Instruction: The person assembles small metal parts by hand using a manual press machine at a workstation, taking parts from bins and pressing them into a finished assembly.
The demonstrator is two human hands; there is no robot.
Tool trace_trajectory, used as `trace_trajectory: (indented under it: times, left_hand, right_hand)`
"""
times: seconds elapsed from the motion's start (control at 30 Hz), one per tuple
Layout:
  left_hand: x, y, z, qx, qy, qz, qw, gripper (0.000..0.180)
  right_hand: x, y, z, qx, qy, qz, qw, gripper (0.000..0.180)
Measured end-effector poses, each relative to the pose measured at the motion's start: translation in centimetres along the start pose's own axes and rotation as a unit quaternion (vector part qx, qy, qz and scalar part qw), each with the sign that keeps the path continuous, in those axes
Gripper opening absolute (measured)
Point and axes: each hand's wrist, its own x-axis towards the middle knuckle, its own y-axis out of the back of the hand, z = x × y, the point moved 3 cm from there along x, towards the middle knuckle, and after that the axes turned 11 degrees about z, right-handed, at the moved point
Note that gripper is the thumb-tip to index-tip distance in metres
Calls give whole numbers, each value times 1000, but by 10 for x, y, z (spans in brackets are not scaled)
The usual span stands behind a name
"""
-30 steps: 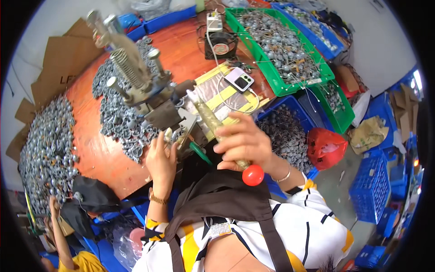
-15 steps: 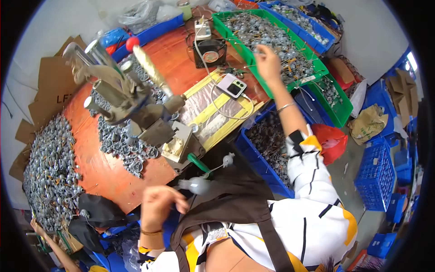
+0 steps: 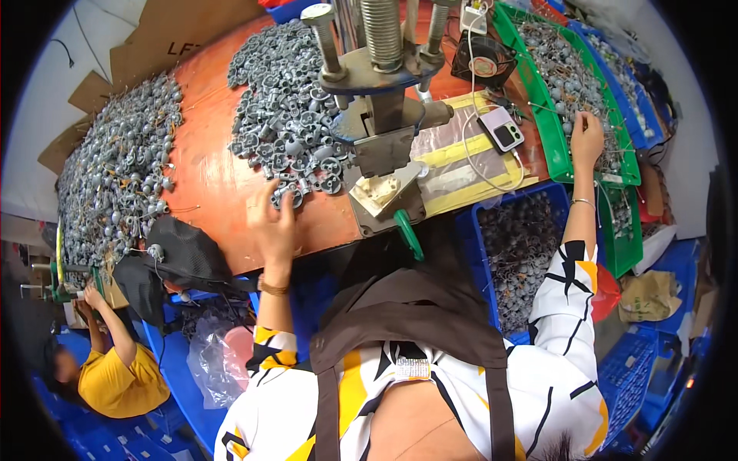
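Observation:
My left hand (image 3: 270,223) is at the near edge of a pile of grey plastic parts (image 3: 280,100) on the orange-red table. Its thumb and forefinger are apart, close to one grey part (image 3: 286,201). Over a green tray (image 3: 555,138) of grey ball-shaped pieces with thin wires is my right hand (image 3: 586,142), its fingers curled together. Whatever they may pinch is too small to make out. Between my hands stands a metal press (image 3: 384,115) with a cream-coloured fixture block (image 3: 377,192) at its base and a green handle (image 3: 408,234) pointing toward me.
Another heap of grey pieces (image 3: 115,169) covers the table's left side. A phone (image 3: 501,129) with a white cable and a small black fan (image 3: 484,60) lie right of the press. A blue bin (image 3: 483,230) stands below. A co-worker in yellow (image 3: 123,384) sits at far left.
My left hand has gone from above my lap up to the grey parts. The blurred grey piece near my lap is out of sight. My right hand stays over the green tray; the view has swung left.

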Motion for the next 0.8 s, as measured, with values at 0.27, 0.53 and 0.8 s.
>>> trace_trajectory:
  times: [0.27, 0.53, 0.8]
  left_hand:
    - [-30, -14, 7, 152, -84, 31, 984, 32]
    - [-29, -24, 2, 165, -101, -26, 981, 31]
    - [-32, -13, 6, -109, -27, 95, 989, 27]
  right_hand:
    - [-4, 12, -2, 91, -92, 41, 991, 18]
    - [21, -6, 25, 163, -88, -88, 979, 22]
    - [132, 62, -34, 444, -112, 98, 884, 24]
